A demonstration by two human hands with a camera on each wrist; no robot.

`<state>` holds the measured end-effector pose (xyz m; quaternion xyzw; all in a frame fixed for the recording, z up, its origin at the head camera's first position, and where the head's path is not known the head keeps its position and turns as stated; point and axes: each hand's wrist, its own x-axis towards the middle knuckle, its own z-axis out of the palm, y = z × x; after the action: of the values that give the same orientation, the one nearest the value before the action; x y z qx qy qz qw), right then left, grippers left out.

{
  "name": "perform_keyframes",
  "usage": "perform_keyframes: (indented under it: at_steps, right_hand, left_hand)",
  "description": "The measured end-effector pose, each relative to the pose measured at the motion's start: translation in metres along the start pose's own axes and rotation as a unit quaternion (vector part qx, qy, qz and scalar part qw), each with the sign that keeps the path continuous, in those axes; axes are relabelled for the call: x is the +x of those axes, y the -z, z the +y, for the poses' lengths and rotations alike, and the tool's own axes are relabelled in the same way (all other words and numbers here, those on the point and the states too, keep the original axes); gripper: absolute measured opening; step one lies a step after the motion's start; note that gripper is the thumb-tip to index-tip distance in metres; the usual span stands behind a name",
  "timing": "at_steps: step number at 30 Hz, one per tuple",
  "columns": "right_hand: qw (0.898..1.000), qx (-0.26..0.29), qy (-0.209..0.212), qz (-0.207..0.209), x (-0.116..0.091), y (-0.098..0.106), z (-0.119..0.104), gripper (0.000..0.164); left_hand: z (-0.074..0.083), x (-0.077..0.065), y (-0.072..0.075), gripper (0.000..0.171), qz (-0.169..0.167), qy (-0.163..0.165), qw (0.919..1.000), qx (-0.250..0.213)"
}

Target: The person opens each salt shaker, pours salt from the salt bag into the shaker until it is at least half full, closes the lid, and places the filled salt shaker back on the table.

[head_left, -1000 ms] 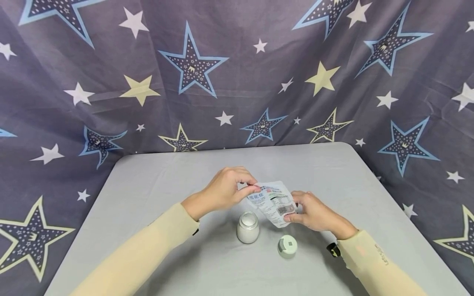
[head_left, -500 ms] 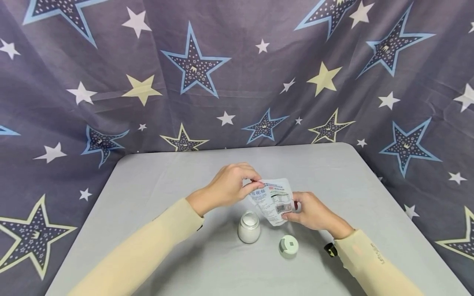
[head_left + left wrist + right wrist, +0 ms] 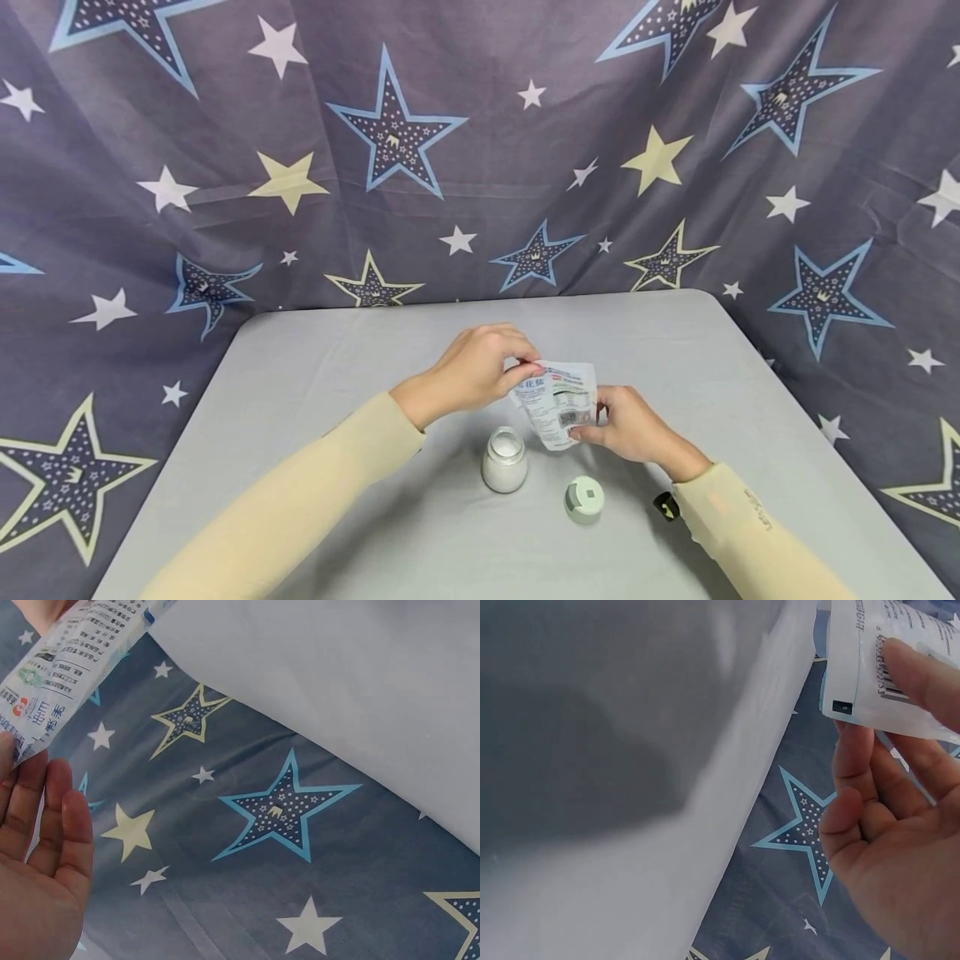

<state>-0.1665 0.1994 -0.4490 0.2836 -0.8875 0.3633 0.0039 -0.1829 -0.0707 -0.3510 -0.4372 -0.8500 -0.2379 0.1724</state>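
A white printed plastic pouch (image 3: 561, 404) is held between both hands above the table. My left hand (image 3: 483, 367) pinches its upper left corner between thumb and fingers. My right hand (image 3: 633, 425) grips the lower right side, its thumb over the printed face near the barcode, as the right wrist view also shows on the pouch (image 3: 870, 667). Below the pouch stands an uncapped glass jar (image 3: 504, 462) with white contents. A pale green cap (image 3: 584, 497) lies on the table to the right of the jar.
The grey-white table (image 3: 360, 358) has rounded far corners. Behind and beside it hangs a dark curtain (image 3: 480, 150) with a star print. A small black item (image 3: 666, 506) shows at the right sleeve's cuff.
Both hands have shifted slightly upward, the left also to the right, and the pouch has turned more upright between them. The jar and cap stay in place on the table.
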Motion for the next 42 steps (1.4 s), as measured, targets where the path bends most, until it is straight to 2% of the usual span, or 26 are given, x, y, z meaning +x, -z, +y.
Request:
perform_keyframes:
  at_steps: [8, 15, 29, 37, 42]
  right_hand:
    - [1.0, 0.005, -0.009, 0.023, 0.005, -0.004, 0.003, 0.036]
    - [0.999, -0.003, -0.007, 0.031, 0.01, -0.008, 0.006, 0.041]
    - [0.999, 0.002, -0.028, 0.045, 0.015, -0.011, 0.008, 0.053]
    - [0.998, -0.001, -0.026, 0.055, 0.02, -0.015, 0.011, 0.053]
    - [0.997, -0.01, -0.022, 0.068, 0.024, -0.017, 0.013, 0.06]
  left_hand:
    - [0.002, 0.006, 0.001, 0.006, -0.016, 0.009, 0.9997, 0.019]
    - [0.003, 0.013, 0.001, 0.007, -0.025, 0.004, 0.9994, 0.022]
    - [0.004, 0.03, -0.004, 0.008, -0.055, 0.027, 0.9976, 0.032]
    - [0.001, 0.035, -0.008, 0.009, -0.059, 0.04, 0.9965, 0.044]
    - [0.0, 0.038, -0.012, 0.01, -0.059, 0.036, 0.9961, 0.056]
